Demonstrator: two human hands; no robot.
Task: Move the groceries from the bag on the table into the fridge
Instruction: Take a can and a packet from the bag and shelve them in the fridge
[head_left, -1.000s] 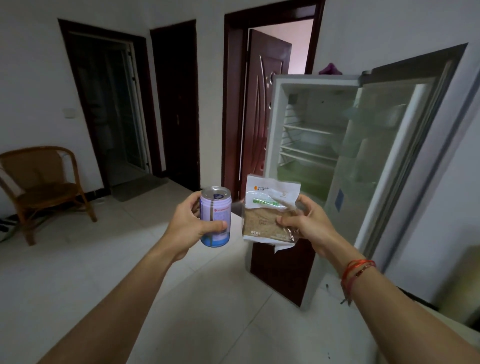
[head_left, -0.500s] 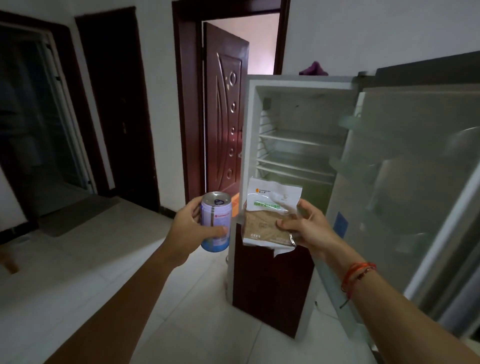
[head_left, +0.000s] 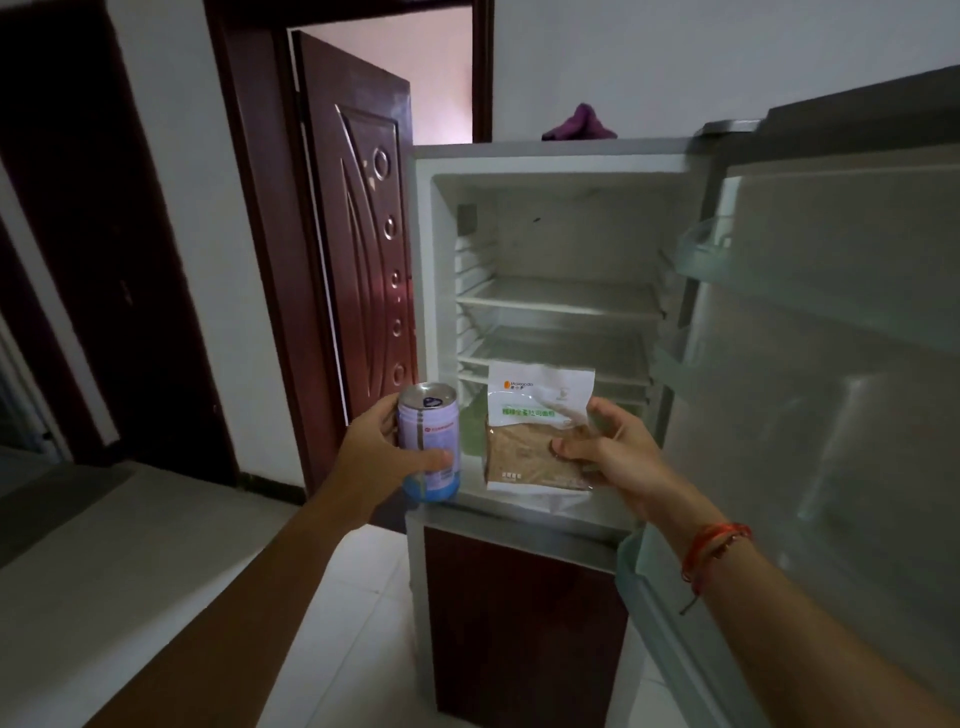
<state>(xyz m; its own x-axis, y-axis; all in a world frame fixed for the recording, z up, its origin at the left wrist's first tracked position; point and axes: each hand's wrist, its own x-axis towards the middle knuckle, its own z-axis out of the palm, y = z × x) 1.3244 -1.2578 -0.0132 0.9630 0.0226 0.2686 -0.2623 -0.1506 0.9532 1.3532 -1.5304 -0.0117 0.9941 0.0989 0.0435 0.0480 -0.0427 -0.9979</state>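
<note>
In the last second I have walked right up to the fridge, so both groceries now hang at the mouth of its open compartment, and I judge only the placing on a shelf is left. My left hand is wrapped round the upright can by the compartment's left front edge. My right hand pinches the packet by its right side, just beside the can.

can lilac over blue, silver top; packet white, green stripe, brown below; cloth at 12 o'clock purple.
</note>
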